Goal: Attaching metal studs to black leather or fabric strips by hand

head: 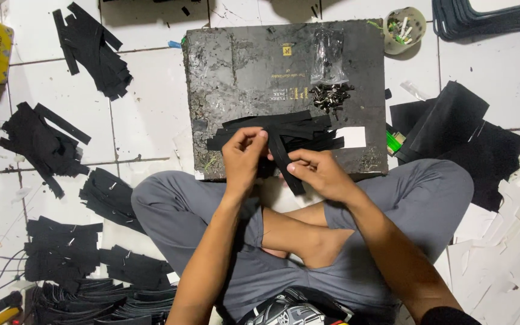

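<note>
Hands, two: left hand [243, 157] and right hand [318, 174] both pinch one black strip [284, 159].

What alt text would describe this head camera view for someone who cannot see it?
Both hands, left hand and right hand, hold a black strip over a dark board bearing more strips and small metal fasteners. The person sits cross-legged on white tiles among piles of black strips.

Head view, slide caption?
Left hand and right hand hold a black strip above a dark board with metal rivets.
</note>
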